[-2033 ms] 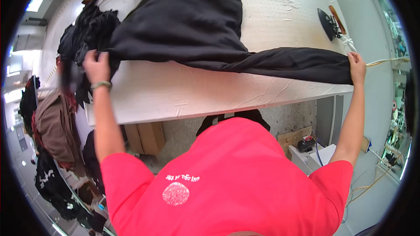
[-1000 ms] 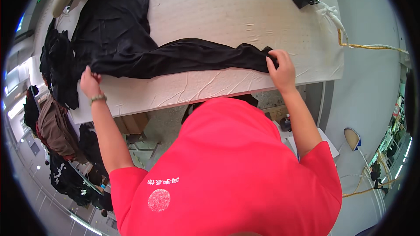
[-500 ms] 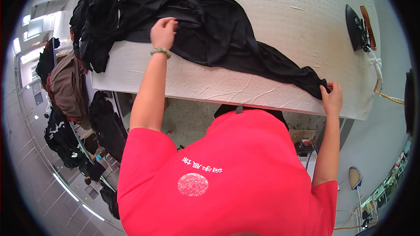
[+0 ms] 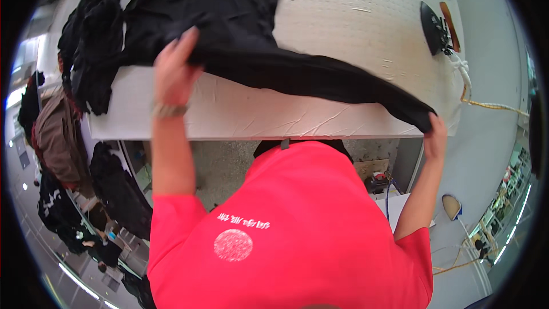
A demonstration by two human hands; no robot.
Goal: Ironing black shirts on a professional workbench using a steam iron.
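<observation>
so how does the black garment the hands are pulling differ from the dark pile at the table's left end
The black garment lies spread and stretched long across the table, gripped by the left hand and the right hand; the dark pile is bunched, spills over the edge, and no hand touches it. Both are dark cloth.

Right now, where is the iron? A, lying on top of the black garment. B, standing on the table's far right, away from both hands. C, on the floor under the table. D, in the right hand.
B: the iron stands on the table at its far right, apart from the garment and both hands.
</observation>
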